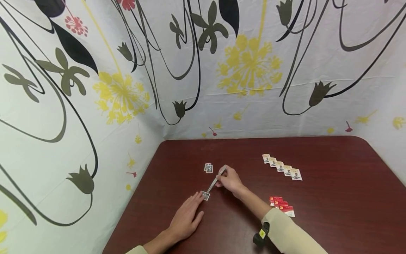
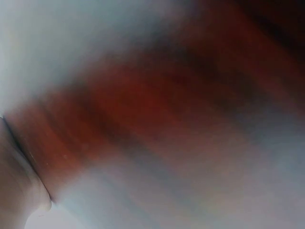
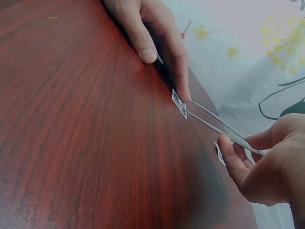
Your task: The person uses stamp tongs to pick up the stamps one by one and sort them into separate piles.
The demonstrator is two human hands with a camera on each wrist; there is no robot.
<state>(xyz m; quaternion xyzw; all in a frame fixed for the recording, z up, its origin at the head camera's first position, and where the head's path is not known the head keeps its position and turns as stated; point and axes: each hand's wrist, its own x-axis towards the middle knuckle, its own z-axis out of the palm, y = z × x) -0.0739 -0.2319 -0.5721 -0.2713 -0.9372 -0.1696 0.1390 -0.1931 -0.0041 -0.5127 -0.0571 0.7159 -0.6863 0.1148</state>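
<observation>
My right hand (image 1: 230, 180) pinches a pair of metal tweezers (image 1: 215, 181) between thumb and fingers, slanting down to the left. Their tips meet a small stamp-like card (image 1: 206, 196) with a white border and dark picture, lying on the table. My left hand (image 1: 188, 217) lies with fingers extended, fingertips right at the left edge of that card. In the right wrist view, the tweezers (image 3: 217, 129) have two slightly parted arms, and their ends overlap the little card (image 3: 179, 104). The left wrist view is blurred, with only a bit of skin (image 2: 19, 186) at its left edge.
Two similar dark-pictured cards (image 1: 209, 169) overlap just beyond my hands. A diagonal row of several pale cards (image 1: 280, 166) lies at the back right. Several red-and-white cards (image 1: 287, 210) overlap beside my right forearm. Patterned cloth (image 1: 190, 130) hangs behind the brown table (image 1: 333, 197).
</observation>
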